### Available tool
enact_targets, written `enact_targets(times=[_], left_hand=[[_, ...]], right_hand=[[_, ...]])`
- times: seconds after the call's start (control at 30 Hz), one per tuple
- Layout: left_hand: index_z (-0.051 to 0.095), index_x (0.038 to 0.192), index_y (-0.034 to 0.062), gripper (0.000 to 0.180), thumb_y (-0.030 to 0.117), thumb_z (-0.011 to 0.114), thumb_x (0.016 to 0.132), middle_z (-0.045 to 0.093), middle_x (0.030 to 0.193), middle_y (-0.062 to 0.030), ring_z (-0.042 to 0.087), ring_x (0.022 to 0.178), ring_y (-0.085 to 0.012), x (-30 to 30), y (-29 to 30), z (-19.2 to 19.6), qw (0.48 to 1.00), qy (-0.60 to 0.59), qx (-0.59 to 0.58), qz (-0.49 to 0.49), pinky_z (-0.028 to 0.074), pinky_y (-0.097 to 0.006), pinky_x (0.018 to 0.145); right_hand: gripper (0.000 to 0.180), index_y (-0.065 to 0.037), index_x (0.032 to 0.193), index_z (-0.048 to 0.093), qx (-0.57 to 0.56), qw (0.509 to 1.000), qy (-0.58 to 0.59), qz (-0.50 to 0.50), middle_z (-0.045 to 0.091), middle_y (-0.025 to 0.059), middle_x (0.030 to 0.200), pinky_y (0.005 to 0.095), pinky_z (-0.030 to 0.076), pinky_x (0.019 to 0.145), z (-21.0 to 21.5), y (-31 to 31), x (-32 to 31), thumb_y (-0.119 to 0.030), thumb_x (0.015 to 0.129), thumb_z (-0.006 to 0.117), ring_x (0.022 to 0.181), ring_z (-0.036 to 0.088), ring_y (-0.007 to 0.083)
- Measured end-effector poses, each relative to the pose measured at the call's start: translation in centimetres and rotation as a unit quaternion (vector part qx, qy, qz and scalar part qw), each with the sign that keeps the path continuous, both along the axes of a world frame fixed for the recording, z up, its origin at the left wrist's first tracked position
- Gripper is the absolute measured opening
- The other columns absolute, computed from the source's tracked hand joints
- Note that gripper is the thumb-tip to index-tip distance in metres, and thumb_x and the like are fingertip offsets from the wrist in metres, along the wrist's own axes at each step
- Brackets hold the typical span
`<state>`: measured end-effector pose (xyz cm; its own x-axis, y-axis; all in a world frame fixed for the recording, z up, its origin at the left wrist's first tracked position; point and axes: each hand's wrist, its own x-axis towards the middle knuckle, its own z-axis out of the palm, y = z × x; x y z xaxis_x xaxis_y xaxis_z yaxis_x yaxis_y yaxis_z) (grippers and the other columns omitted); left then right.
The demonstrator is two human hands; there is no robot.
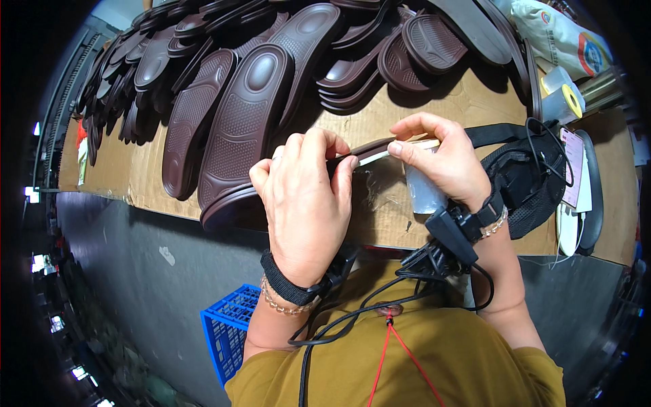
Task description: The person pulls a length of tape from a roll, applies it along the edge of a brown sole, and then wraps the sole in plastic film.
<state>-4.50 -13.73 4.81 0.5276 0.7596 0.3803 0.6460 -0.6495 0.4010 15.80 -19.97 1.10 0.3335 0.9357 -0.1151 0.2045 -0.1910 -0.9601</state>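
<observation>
Between my two hands runs a thin dark brown strip with a pale edge (371, 150), held above the cardboard-topped table. My left hand (305, 193) pinches its left end between thumb and fingers. At its other end, my right hand (437, 156) grips it with the thumb on top; whether it is a sole seen edge-on I cannot tell. A clear plastic piece (425, 193) lies under my right hand. Left of my left hand, brown moulded footwear soles (247, 112) lie at the table's near edge, some stacked.
A heap of brown soles (407, 51) covers the table's far side. On the right are a black mesh bag (522, 180) with cables, a phone (573, 166), clear tape rolls (563, 102) and a white sack (563, 37). A blue plastic crate (230, 325) stands below the cardboard top (146, 176).
</observation>
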Motion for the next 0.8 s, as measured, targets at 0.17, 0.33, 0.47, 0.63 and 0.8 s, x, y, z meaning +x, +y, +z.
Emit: enact_targets(times=[0.17, 0.33, 0.47, 0.63, 0.8], left_hand=[[0.061, 0.098, 0.0117, 0.018, 0.015, 0.076, 0.088, 0.058, 0.092, -0.0044, 0.057, 0.089, -0.0247, -0.1, -0.2, -0.2, 1.000, -0.003, -0.010, -0.006, 0.035, -0.041, 0.088], [0.064, 0.097, 0.0114, 0.015, 0.015, 0.076, 0.089, 0.063, 0.089, -0.0015, 0.062, 0.089, -0.0203, 0.0, -0.3, 0.0, 1.000, 0.004, -0.001, 0.011, 0.035, -0.039, 0.089], [0.064, 0.097, 0.0113, 0.016, 0.015, 0.077, 0.088, 0.062, 0.089, -0.0015, 0.061, 0.089, -0.0203, 0.0, -0.2, -0.1, 1.000, 0.003, -0.003, 0.012, 0.035, -0.038, 0.090], [0.064, 0.097, 0.0111, 0.016, 0.015, 0.077, 0.089, 0.062, 0.089, -0.0015, 0.061, 0.089, -0.0204, 0.1, -0.4, 0.1, 1.000, 0.005, -0.009, 0.014, 0.035, -0.038, 0.090], [0.062, 0.098, 0.0120, 0.018, 0.015, 0.076, 0.088, 0.059, 0.093, -0.0033, 0.057, 0.090, -0.0236, 0.0, -0.4, -0.1, 1.000, 0.001, -0.012, 0.004, 0.034, -0.040, 0.088]], right_hand=[[0.029, -0.001, 0.103, 0.074, 0.009, 1.000, -0.014, -0.001, 0.073, 0.0034, 0.087, 0.0262, 0.055, 0.074, 1.3, -0.5, -0.3, -0.019, 0.084, 0.085, 0.081, 0.066, 0.0091], [0.021, 0.000, 0.097, 0.074, 0.009, 1.000, -0.024, 0.012, 0.072, 0.0026, 0.082, 0.0249, 0.054, 0.070, 1.7, -1.1, 0.1, -0.014, 0.084, 0.082, 0.075, 0.066, 0.0079], [0.018, 0.000, 0.093, 0.074, 0.012, 1.000, -0.012, -0.002, 0.072, 0.0023, 0.080, 0.0246, 0.054, 0.068, 1.9, -1.1, -0.1, -0.014, 0.084, 0.081, 0.073, 0.066, 0.0074], [0.019, -0.001, 0.090, 0.074, -0.016, 0.999, -0.003, -0.033, 0.072, 0.0039, 0.077, 0.0249, 0.054, 0.066, 1.5, -0.6, -0.1, -0.016, 0.082, 0.082, 0.071, 0.066, 0.0077], [0.020, 0.000, 0.089, 0.074, -0.016, 0.999, -0.015, -0.026, 0.072, 0.0047, 0.076, 0.0255, 0.054, 0.066, 1.1, -0.5, 0.1, -0.017, 0.082, 0.083, 0.070, 0.067, 0.0086]])
